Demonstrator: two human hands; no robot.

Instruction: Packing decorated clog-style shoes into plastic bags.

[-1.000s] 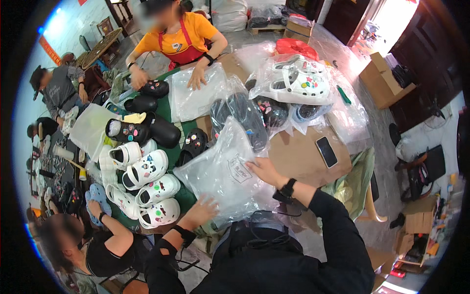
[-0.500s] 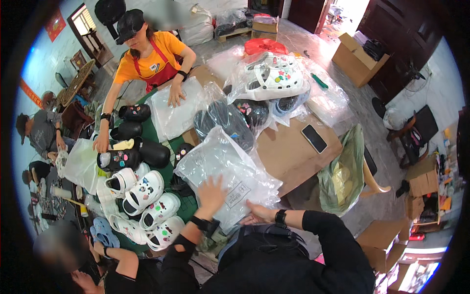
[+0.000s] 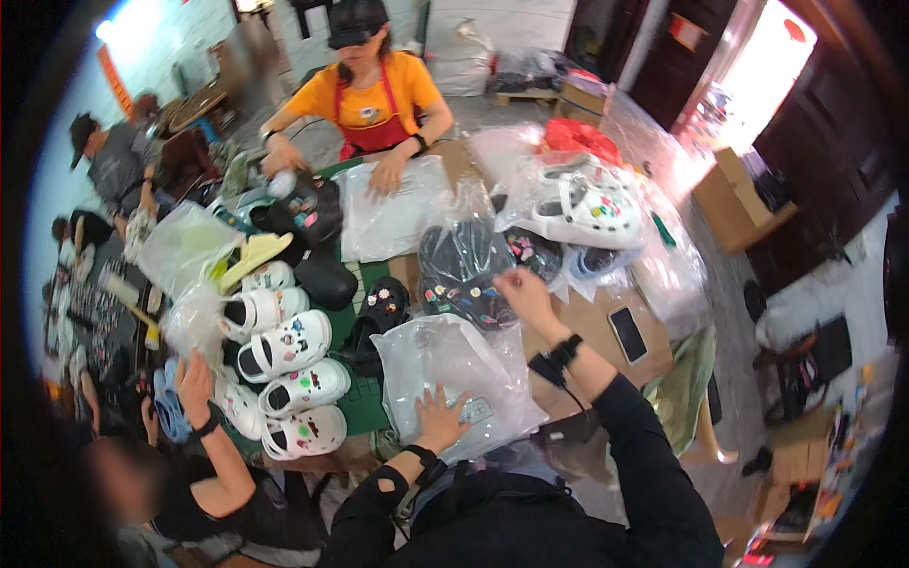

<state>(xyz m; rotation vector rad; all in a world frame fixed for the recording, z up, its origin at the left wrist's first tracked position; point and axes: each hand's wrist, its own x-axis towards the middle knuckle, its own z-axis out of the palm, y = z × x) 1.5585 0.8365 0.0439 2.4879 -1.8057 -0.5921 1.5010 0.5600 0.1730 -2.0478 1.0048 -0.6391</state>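
Clear plastic bags crowd the table: a flat one (image 3: 454, 379) lies nearest the person, with a small pale rectangular label (image 3: 476, 410) near its lower edge. The left hand (image 3: 437, 419) rests on it, fingers spread flat, just beside that label. Farther up, the right hand (image 3: 524, 295) reaches with loosely curled fingers to a bagged pair of dark clogs (image 3: 464, 270), touching the bag's right edge. A black phone (image 3: 628, 333) lies on brown cardboard (image 3: 592, 327) to the right. White clogs (image 3: 284, 346) line the left.
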